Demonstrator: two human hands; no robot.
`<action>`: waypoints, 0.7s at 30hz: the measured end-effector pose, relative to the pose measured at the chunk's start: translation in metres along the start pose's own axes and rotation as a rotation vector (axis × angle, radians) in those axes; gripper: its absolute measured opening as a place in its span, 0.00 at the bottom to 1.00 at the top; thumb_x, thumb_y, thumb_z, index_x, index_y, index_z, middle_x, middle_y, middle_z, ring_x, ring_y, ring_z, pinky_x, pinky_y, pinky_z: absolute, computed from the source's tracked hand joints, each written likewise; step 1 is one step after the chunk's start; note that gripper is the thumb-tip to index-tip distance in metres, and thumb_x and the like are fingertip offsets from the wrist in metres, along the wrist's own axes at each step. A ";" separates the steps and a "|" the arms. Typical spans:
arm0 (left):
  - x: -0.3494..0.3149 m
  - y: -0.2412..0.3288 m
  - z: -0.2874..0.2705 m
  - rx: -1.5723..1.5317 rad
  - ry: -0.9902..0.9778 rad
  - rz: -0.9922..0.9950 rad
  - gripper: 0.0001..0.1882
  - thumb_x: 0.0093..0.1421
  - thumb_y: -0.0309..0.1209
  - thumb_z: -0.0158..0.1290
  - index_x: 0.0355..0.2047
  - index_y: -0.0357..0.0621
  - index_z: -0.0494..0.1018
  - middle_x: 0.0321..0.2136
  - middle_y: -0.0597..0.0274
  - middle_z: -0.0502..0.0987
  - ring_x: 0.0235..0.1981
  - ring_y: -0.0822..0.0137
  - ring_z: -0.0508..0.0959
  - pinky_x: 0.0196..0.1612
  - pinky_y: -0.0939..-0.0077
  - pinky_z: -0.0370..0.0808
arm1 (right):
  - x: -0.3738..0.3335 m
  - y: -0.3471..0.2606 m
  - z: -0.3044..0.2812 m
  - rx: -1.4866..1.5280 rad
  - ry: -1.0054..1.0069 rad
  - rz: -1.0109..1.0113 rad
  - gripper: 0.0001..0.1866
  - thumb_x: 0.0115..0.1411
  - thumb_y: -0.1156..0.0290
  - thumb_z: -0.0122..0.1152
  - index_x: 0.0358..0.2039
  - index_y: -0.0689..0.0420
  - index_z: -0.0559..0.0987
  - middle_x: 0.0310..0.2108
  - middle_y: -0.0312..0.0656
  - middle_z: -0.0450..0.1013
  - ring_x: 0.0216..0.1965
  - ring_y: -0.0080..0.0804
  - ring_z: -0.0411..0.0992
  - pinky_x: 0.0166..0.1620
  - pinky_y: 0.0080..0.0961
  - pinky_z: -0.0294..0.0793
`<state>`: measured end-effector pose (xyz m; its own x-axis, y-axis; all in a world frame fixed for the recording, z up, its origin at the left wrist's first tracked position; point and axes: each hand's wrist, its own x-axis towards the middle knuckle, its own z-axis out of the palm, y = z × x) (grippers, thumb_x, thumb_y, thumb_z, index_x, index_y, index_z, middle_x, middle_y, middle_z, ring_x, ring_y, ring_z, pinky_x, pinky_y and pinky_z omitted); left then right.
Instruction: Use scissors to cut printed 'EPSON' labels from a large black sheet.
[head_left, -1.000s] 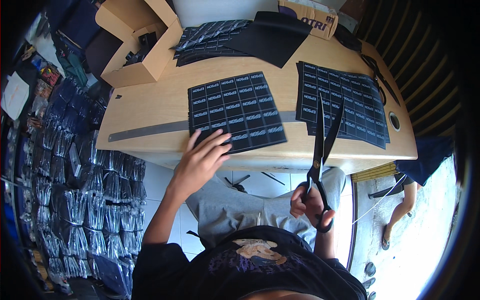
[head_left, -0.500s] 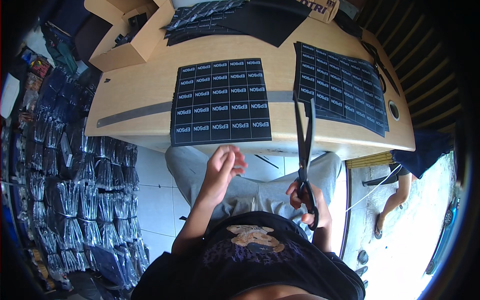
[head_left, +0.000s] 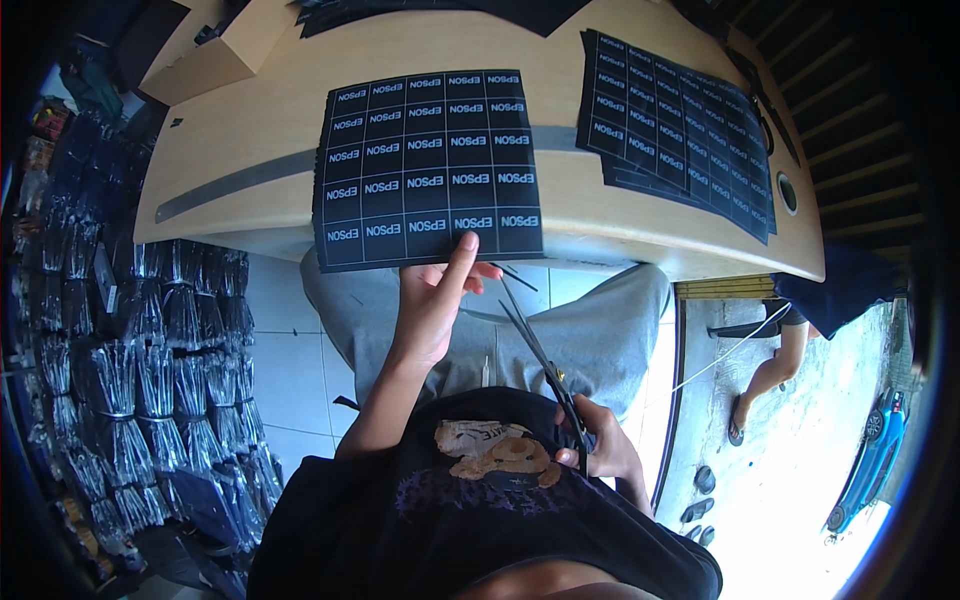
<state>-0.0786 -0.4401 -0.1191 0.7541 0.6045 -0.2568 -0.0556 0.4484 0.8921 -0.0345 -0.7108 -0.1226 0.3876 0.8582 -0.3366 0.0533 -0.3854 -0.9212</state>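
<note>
A black sheet (head_left: 425, 165) printed with a white grid of labels lies on the desk, its near edge reaching past the desk's front edge. My left hand (head_left: 432, 305) pinches that edge, thumb on top and the other fingers underneath. In my right hand (head_left: 598, 443) are long black scissors (head_left: 548, 365), held by the handles over my lap. Their slightly parted blades point up and left, toward my left fingertips. No material shows between the blades.
A stack of similar black sheets (head_left: 675, 135) lies at the right of the desk (head_left: 240, 135). A steel ruler (head_left: 235, 183) runs under the sheet. An open cardboard box (head_left: 205, 65) stands back left. Bundles of plastic-wrapped items (head_left: 125, 400) fill the floor at left. Another person's leg (head_left: 770, 380) shows outside at right.
My left hand has moved up and taken hold of the sheet's near edge. The scissors have come down and left, tilting leftward, their blades now more parted. The view has shifted.
</note>
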 end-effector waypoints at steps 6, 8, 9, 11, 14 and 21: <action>0.003 -0.003 0.005 -0.065 0.099 0.022 0.12 0.59 0.38 0.54 0.37 0.45 0.70 0.31 0.66 0.74 0.28 0.76 0.73 0.30 0.84 0.66 | 0.010 -0.001 0.008 0.120 -0.099 0.044 0.37 0.44 0.37 0.61 0.34 0.62 0.70 0.21 0.39 0.65 0.24 0.29 0.66 0.29 0.27 0.63; 0.004 -0.006 0.004 -0.031 0.126 0.087 0.10 0.59 0.36 0.55 0.36 0.46 0.71 0.31 0.67 0.74 0.27 0.77 0.72 0.30 0.84 0.66 | 0.012 0.001 0.015 0.160 -0.109 0.007 0.37 0.47 0.35 0.56 0.35 0.61 0.68 0.20 0.36 0.61 0.23 0.26 0.62 0.28 0.27 0.61; 0.005 -0.007 0.005 0.000 0.149 0.156 0.09 0.58 0.35 0.55 0.35 0.46 0.71 0.31 0.68 0.74 0.27 0.78 0.71 0.30 0.85 0.66 | 0.014 0.004 0.017 0.162 -0.106 0.006 0.37 0.47 0.35 0.56 0.35 0.61 0.68 0.20 0.36 0.61 0.23 0.26 0.62 0.28 0.27 0.61; 0.005 -0.005 0.008 -0.020 0.146 0.182 0.08 0.58 0.34 0.56 0.34 0.46 0.72 0.31 0.68 0.74 0.26 0.78 0.70 0.29 0.85 0.66 | 0.020 0.007 0.020 0.205 -0.091 -0.031 0.36 0.48 0.35 0.55 0.35 0.61 0.67 0.19 0.35 0.60 0.23 0.25 0.61 0.28 0.26 0.60; 0.000 -0.010 0.007 -0.067 0.128 0.204 0.07 0.57 0.32 0.56 0.32 0.44 0.72 0.29 0.69 0.73 0.24 0.79 0.69 0.27 0.84 0.66 | 0.031 0.008 0.024 0.271 -0.122 -0.073 0.36 0.49 0.35 0.53 0.36 0.61 0.67 0.19 0.34 0.59 0.22 0.25 0.59 0.27 0.26 0.59; -0.006 -0.015 0.010 -0.047 0.062 0.224 0.07 0.58 0.28 0.55 0.35 0.40 0.71 0.27 0.67 0.74 0.25 0.77 0.72 0.25 0.83 0.68 | 0.052 -0.005 0.024 0.274 -0.131 -0.147 0.36 0.50 0.35 0.51 0.35 0.61 0.66 0.17 0.31 0.57 0.20 0.22 0.57 0.26 0.24 0.57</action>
<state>-0.0760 -0.4572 -0.1270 0.6777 0.7312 -0.0778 -0.2484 0.3273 0.9117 -0.0363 -0.6559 -0.1400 0.2719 0.9408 -0.2023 -0.1564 -0.1642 -0.9740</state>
